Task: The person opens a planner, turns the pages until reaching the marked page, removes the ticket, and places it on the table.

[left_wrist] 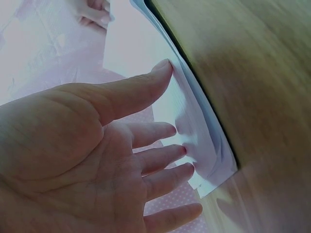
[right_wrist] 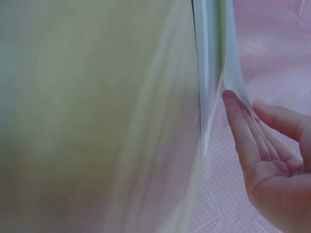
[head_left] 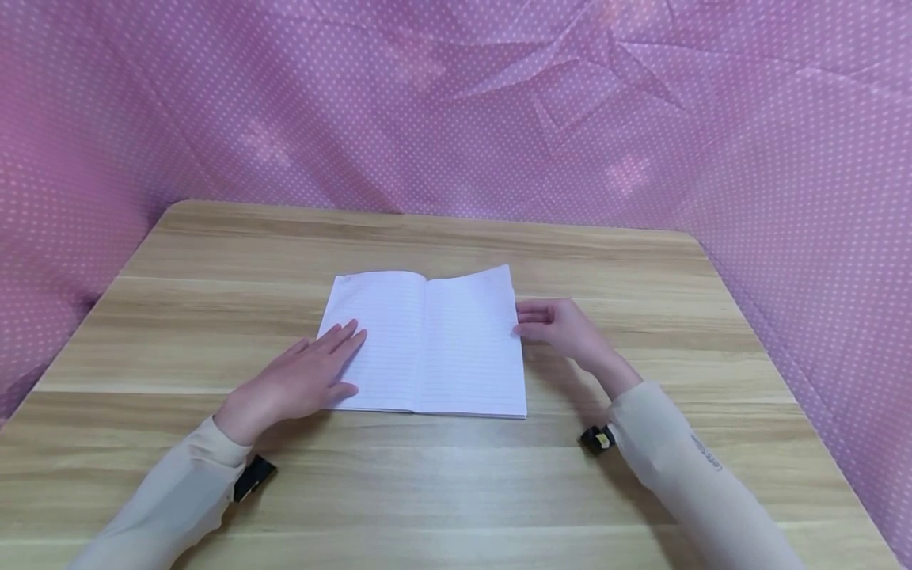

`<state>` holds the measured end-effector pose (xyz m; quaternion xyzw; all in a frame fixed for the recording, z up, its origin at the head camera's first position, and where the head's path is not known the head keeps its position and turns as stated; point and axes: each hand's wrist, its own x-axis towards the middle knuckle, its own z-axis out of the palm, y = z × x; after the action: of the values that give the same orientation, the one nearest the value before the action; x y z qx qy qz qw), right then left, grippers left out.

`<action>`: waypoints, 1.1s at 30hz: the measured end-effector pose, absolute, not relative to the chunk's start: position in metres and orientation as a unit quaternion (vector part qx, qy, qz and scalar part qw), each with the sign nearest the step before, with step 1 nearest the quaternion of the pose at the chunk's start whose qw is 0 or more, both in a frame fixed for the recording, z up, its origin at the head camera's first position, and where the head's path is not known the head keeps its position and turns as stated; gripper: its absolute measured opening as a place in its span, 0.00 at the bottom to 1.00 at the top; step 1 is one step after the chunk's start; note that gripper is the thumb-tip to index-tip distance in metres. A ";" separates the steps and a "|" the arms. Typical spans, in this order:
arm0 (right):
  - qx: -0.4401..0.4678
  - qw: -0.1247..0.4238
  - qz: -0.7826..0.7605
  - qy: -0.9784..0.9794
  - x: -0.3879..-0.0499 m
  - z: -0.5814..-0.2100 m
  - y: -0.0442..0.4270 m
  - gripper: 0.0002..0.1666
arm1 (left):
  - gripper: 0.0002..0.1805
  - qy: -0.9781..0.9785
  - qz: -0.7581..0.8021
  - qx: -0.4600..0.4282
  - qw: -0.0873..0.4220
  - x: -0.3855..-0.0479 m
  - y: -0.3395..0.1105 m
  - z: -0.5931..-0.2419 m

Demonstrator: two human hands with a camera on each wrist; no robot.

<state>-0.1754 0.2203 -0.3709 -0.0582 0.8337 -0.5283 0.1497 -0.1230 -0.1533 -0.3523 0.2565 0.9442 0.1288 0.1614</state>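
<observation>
Notebook (head_left: 470, 348) at mid-frame looks light and limp-paged (likely easily creased), best held where the right hand (head_left: 566, 326) pinches its outer edge; the left hand (head_left: 299, 384) lies spread, gripping nothing.

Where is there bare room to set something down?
Bare wooden table lies between the open lined notebook and pink dotted cloth behind, and in front, between the beige sleeves. It's crowded at the notebook's sides: left grip rests on one page, right grip pinches the other's edge.

Glare-washed pages (left_wrist: 133, 46) in left wrist view, blurred tabletop (right_wrist: 92, 111) in right wrist view
</observation>
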 end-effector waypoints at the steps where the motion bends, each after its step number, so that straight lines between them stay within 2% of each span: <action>1: -0.058 0.154 -0.527 0.834 -0.172 -0.371 0.221 0.28 | 0.41 0.944 0.128 0.258 0.160 -0.123 -0.153 -0.352; 10: -0.069 0.171 -0.585 0.790 -0.146 -0.364 0.221 0.27 | 0.41 0.944 0.131 0.259 0.158 -0.123 -0.153 -0.352; 18: -0.094 0.188 -0.650 0.730 -0.131 -0.350 0.203 0.29 | 0.41 0.943 0.135 0.257 0.161 -0.123 -0.154 -0.349; 27: -0.192 0.218 -0.617 0.732 -0.127 -0.352 0.166 0.26 | 0.41 0.943 0.140 0.252 0.165 -0.123 -0.156 -0.347; 33: -0.279 0.189 -0.549 0.765 -0.129 -0.354 0.143 0.25 | 0.36 0.946 0.135 0.255 0.150 -0.127 -0.165 -0.342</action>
<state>-0.1291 0.1429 -0.3539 -0.2788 0.7650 -0.5490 0.1888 -0.1274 -0.1654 -0.3425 0.2550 0.9456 0.1348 0.1503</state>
